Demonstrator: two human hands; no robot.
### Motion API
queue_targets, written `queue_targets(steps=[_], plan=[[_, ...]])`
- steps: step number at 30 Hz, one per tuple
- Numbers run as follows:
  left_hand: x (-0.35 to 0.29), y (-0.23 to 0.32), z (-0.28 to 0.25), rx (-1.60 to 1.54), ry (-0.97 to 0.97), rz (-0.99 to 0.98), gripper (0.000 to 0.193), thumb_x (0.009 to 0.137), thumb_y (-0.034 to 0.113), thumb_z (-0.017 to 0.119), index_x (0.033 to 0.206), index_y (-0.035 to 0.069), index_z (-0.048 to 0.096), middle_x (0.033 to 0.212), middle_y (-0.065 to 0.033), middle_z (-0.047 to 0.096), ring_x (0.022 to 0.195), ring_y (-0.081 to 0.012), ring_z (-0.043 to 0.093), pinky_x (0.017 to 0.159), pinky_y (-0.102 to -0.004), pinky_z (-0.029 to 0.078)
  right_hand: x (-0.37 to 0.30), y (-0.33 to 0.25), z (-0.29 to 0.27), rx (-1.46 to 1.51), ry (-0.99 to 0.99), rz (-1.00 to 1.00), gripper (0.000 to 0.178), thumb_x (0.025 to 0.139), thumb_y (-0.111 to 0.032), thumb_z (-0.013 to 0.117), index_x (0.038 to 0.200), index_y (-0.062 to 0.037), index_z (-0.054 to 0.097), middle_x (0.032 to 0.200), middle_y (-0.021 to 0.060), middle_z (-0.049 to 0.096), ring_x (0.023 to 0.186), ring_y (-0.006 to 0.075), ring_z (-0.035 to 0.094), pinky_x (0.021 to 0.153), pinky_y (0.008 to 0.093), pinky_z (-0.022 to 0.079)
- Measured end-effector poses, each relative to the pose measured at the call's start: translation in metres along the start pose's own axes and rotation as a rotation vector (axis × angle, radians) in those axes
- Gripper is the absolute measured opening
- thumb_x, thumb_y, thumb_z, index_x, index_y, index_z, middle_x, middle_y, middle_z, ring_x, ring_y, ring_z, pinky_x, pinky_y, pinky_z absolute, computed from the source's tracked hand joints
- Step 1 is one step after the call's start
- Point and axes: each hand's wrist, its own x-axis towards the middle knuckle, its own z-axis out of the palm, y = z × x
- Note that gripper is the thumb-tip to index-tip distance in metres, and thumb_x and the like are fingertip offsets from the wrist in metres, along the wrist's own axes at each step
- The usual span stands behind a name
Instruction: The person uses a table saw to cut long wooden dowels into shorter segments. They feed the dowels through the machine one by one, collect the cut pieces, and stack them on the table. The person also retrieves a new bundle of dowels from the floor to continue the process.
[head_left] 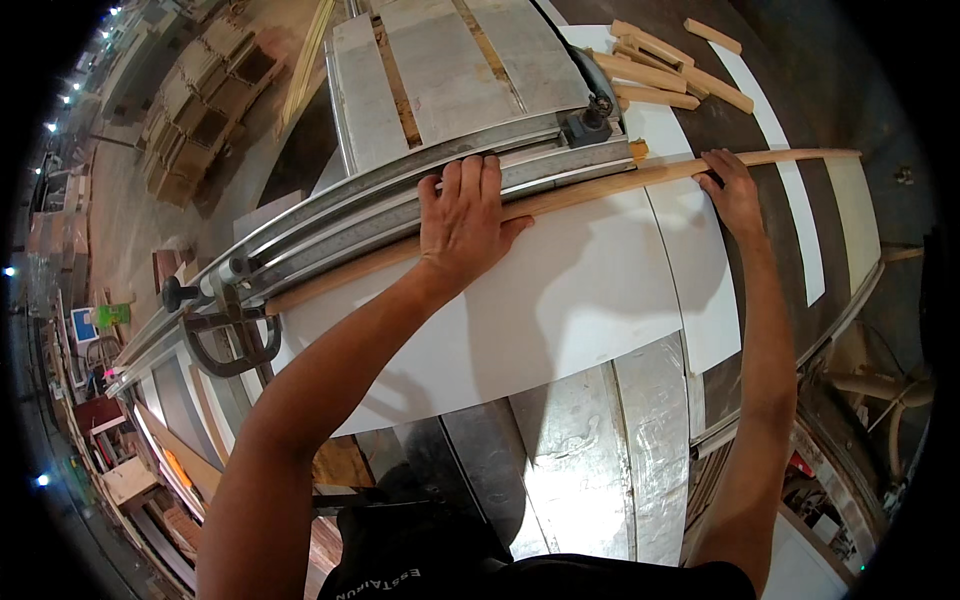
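Nearest to me, at the bottom of my head view, was the black shirt (420, 550), with one bare forearm coming up on each side of it. Just past the shirt I had the bare metal of the worktop (655, 410), bright with glare, and on it a broad white panel (590, 280) with shadows across it. A narrower white panel (705, 280) lay just to its right. To the left, a dark, looped metal bracket (228, 318) stood close to the left end of the long wooden strip (600, 187). That strip ran from there across the far part of the white panel and out to the right, beyond both hands. My left hand (462, 220) lay palm down over it, fingers a little apart on the metal rail (350, 235) and thumb out to the right at the strip's near edge; I could not tell whether it gripped or only pressed. My right hand (732, 190) pinched the strip between thumb and fingers, well apart from the left. Farther off stood a slotted metal table (450, 80), directly beyond the rail, with a loose pile of short wooden pieces (645, 73) to its right. Farthest left, I saw stacked boards (205, 100) on the floor.
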Motion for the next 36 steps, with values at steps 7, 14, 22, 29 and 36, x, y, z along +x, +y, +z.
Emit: queue_targets(steps=[7,14,22,29,36], plan=[[-0.0011,-0.0002,0.0012,0.009,-0.004,0.009,0.086,0.070,0.055,0.081,0.130,0.000,0.052,0.121,-0.0120,0.056,0.112,-0.0271,0.050,0.094,-0.0471,0.036,-0.0019,0.0003,-0.0013,-0.015,-0.001,-0.007,0.045,0.087,-0.027,0.076,0.126,-0.0071,0.067,0.135,0.0173,0.061,0.132,0.0326,0.051,0.110,0.0445,0.045],[-0.0019,-0.0014,0.0036,0.025,0.042,0.030,0.088,0.069,0.057,0.080,0.129,0.000,0.052,0.120,-0.0120,0.055,0.110,-0.0271,0.051,0.093,-0.0469,0.036,-0.0015,-0.0012,-0.0031,-0.021,0.006,-0.019,0.045,0.086,-0.026,0.076,0.126,-0.0066,0.067,0.134,0.0169,0.061,0.131,0.0324,0.052,0.109,0.0442,0.045],[-0.0023,-0.0022,0.0059,0.037,0.055,0.040,0.088,0.069,0.059,0.080,0.129,0.001,0.052,0.119,-0.0115,0.055,0.109,-0.0267,0.050,0.092,-0.0464,0.036,-0.0011,-0.0038,-0.0045,-0.028,-0.004,-0.003,0.045,0.086,-0.025,0.076,0.126,-0.0064,0.067,0.134,0.0163,0.061,0.130,0.0326,0.053,0.108,0.0442,0.046],[-0.0021,-0.0034,0.0068,0.021,0.051,0.037,0.089,0.068,0.058,0.081,0.129,0.001,0.052,0.120,-0.0113,0.055,0.110,-0.0267,0.050,0.092,-0.0462,0.036,-0.0003,-0.0083,-0.0084,-0.018,-0.016,0.005,0.045,0.086,-0.024,0.076,0.126,-0.0053,0.067,0.134,0.0189,0.061,0.130,0.0337,0.053,0.108,0.0447,0.046],[-0.0014,-0.0045,0.0070,0.019,0.064,0.047,0.084,0.073,0.055,0.078,0.131,-0.001,0.053,0.117,-0.0087,0.053,0.108,-0.0237,0.049,0.091,-0.0464,0.037,0.0021,-0.0068,-0.0083,0.014,-0.033,0.002,0.046,0.086,-0.023,0.076,0.127,-0.0041,0.066,0.136,0.0199,0.059,0.130,0.0350,0.053,0.109,0.0449,0.045]])
